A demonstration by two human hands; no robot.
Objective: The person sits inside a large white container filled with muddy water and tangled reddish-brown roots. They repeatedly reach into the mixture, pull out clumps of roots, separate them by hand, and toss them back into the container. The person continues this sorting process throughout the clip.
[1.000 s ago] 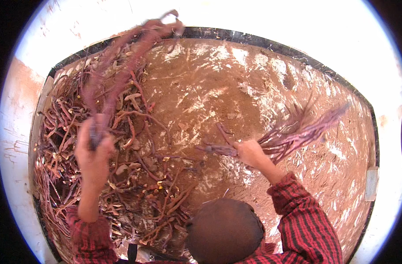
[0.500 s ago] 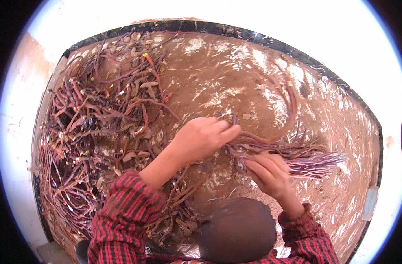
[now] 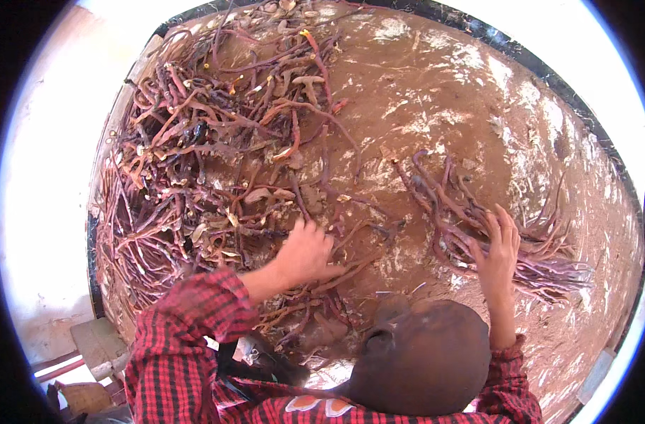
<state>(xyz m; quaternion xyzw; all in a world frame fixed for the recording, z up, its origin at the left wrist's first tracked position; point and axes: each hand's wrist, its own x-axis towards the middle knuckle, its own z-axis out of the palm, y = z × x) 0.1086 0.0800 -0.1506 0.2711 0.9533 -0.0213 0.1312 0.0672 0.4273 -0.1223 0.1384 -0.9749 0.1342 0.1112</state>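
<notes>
My left hand is over the near right edge of a large heap of reddish-purple roots. Its thumb stands apart from the bent fingers, whose tips meet the lower end of one root; no firm hold shows. To the right, my right hand lies with outstretched fingers on a loose bundle of long, thin roots. The bundle's thin ends fan out to the right, and its thicker ends point up and left. Under the right palm, part of the bundle is hidden.
Brown, dusty ground with pale patches lies beyond the bundle. A dark border strip curves around the far side. Between my forearms is a smooth, rounded dark brown shape. Smaller roots lie near my left forearm.
My left hand has left the bundle and moved left to the heap. My right hand has gone from curled on the bundle to outstretched over it. The whole view has shifted.
</notes>
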